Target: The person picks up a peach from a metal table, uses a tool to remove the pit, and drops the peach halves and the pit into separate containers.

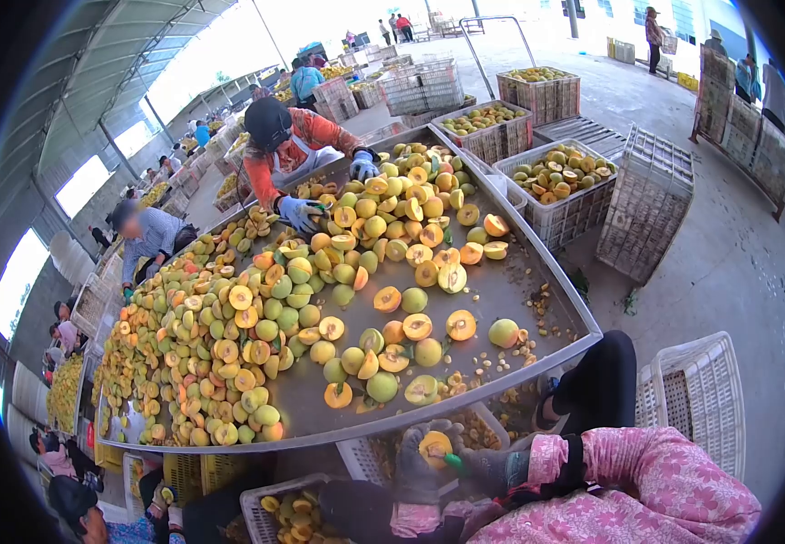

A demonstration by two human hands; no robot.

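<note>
Below the near edge of the metal table, my gloved left hand point(415, 467) is closed around a halved peach point(435, 449), its orange cut face turned up. My gloved right hand point(492, 470) is closed just right of that half. Something small and green point(454, 462) shows at its fingertips, against the fruit; its kind I cannot make out. Under both hands stands a white crate point(363, 461) with small bits like pits in it. Another crate point(252, 508), with peach halves inside, sits to the left. Whole and halved peaches point(229, 354) are heaped on the sorting table point(306, 422).
Across the table a co-worker in orange sleeves point(320, 131) handles fruit with blue gloves. Another person point(152, 236) works at the left side. Filled crates point(560, 177) and a stacked crate point(648, 204) stand right; a white crate point(696, 399) lies near my right arm.
</note>
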